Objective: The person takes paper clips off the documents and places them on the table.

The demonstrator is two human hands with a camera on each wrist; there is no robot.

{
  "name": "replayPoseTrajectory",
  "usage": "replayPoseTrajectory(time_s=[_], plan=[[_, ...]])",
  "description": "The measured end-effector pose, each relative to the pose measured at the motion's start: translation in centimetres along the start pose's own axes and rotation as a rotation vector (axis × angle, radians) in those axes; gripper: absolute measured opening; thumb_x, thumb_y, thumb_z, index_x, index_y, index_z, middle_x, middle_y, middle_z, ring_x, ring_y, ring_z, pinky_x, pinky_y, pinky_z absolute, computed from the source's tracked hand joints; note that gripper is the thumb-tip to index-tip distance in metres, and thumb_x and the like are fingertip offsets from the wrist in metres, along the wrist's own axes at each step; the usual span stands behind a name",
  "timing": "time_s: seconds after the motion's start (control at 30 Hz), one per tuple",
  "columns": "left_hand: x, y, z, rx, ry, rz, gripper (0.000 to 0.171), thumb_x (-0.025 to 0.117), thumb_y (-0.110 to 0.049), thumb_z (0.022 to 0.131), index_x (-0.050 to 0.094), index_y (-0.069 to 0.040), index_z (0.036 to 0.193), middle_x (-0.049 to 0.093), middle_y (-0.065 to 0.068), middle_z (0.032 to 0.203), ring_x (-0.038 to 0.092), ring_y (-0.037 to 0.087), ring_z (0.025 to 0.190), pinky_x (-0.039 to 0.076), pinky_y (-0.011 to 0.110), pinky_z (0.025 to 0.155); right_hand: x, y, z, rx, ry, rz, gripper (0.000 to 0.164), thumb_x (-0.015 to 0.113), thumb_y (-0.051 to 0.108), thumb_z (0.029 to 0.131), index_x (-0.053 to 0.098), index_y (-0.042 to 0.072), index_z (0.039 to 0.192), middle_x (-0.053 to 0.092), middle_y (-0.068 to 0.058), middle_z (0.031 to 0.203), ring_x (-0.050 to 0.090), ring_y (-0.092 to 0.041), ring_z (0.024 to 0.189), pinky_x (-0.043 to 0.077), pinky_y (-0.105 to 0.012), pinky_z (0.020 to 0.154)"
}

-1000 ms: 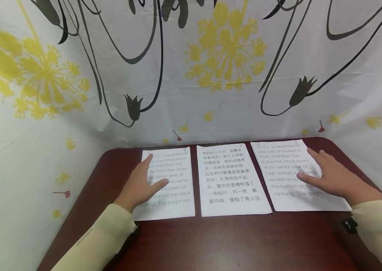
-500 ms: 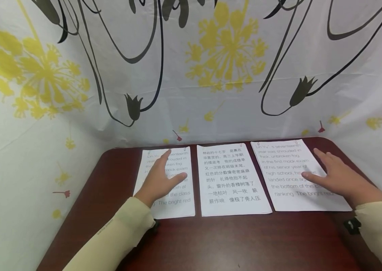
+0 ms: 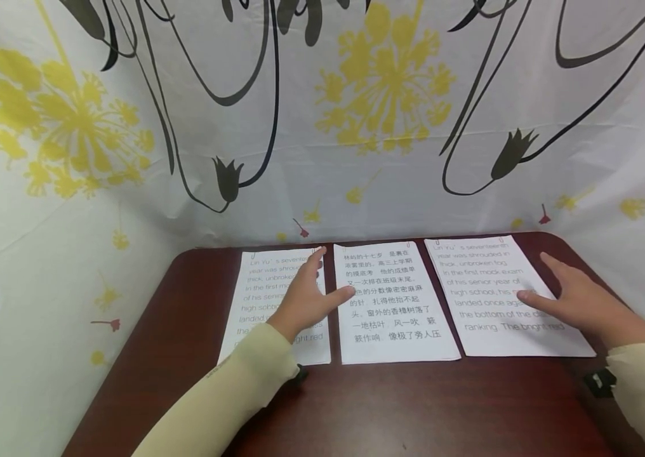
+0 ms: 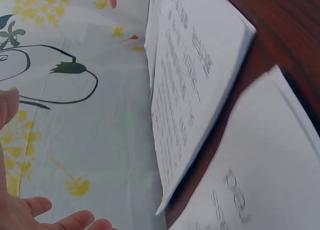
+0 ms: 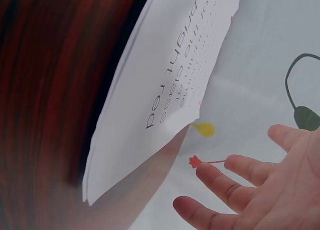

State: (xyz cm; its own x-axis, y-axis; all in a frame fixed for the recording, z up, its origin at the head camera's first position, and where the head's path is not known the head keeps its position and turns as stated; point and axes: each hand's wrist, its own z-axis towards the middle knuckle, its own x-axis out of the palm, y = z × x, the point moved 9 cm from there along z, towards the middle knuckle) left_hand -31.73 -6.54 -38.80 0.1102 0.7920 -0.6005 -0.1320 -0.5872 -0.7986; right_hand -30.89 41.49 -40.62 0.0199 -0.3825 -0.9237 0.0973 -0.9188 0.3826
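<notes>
Three stacks of printed paper lie side by side, each with paper clips on its top edge. The left stack (image 3: 259, 298) and right stack (image 3: 485, 285) bear English text; the middle stack (image 3: 397, 304) has Chinese characters. My left hand (image 3: 305, 298) hovers over the right part of the left stack, thumb stretched across to the middle stack's left edge in the head view. Its fingers are extended and hold nothing. My right hand (image 3: 576, 298) is over the right stack's right side, thumb and fingers spread, also holding nothing. In the right wrist view its fingers (image 5: 225, 185) are apart from the paper.
The stacks lie on a dark red-brown wooden table (image 3: 402, 406). A white cloth (image 3: 299, 158) printed with yellow and grey flowers hangs behind and beside it. Beige sleeves (image 3: 231, 387) cover both forearms, and a black wrist device (image 3: 601, 383) shows under the right one.
My left hand has moved right across the left stack toward the middle one. The right hand has shifted slightly to the right. The paper stacks have stayed in place.
</notes>
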Motion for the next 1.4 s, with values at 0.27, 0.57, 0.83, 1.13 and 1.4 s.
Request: replayPoseTrajectory(time_s=[0.27,0.57,0.83,1.13,1.4], plan=[[3.0,-1.4,0.6,0.027,0.055,-0.121,0.107,0.083,-0.055,0.086,0.021,-0.030,0.169,0.039,0.008,0.167,0.044,0.032,0.150,0.043,0.051,0.120,0.2,-0.7,-0.5,0.037,0.049,-0.034,0.116,0.067,0.057,0.097,0.000,-0.011,0.163,0.022,-0.052,0.154,0.031,-0.072,0.134,0.033,-0.082,0.103],[6.1,-2.9,1.0,0.004,0.089,-0.192,0.107,0.084,-0.052,0.085,0.022,-0.029,0.169,0.042,0.009,0.164,0.048,0.031,0.147,0.045,0.050,0.117,0.4,-2.0,-0.6,0.089,0.074,-0.013,0.124,0.072,0.061,0.093,-0.002,-0.011,0.162,0.019,-0.051,0.155,0.032,-0.071,0.133,0.033,-0.083,0.103],[8.9,-4.2,1.4,-0.037,0.108,-0.205,0.106,0.084,-0.052,0.086,0.022,-0.031,0.169,0.045,0.008,0.163,0.049,0.027,0.146,0.044,0.048,0.118,0.6,-2.8,-0.6,0.131,0.084,-0.002,0.130,0.075,0.061,0.091,-0.004,-0.016,0.159,0.031,-0.059,0.139,0.044,-0.070,0.122,0.046,-0.077,0.094],[11.5,-5.8,1.7,-0.069,0.119,-0.220,0.103,0.083,-0.054,0.086,0.023,-0.036,0.168,0.047,0.006,0.162,0.049,0.023,0.145,0.044,0.046,0.118,0.8,-2.7,-1.1,0.172,0.121,0.025,0.127,0.074,0.057,0.094,-0.006,-0.019,0.157,0.035,-0.061,0.135,0.047,-0.069,0.119,0.050,-0.074,0.090],[13.3,-7.0,2.1,-0.069,0.117,-0.228,0.103,0.084,-0.056,0.085,0.025,-0.035,0.167,0.050,0.003,0.159,0.051,0.021,0.143,0.046,0.043,0.117,1.2,-3.3,-1.0,0.176,0.148,0.029,0.126,0.072,0.057,0.095,-0.005,-0.022,0.155,0.040,-0.059,0.133,0.052,-0.068,0.116,0.056,-0.067,0.084]])
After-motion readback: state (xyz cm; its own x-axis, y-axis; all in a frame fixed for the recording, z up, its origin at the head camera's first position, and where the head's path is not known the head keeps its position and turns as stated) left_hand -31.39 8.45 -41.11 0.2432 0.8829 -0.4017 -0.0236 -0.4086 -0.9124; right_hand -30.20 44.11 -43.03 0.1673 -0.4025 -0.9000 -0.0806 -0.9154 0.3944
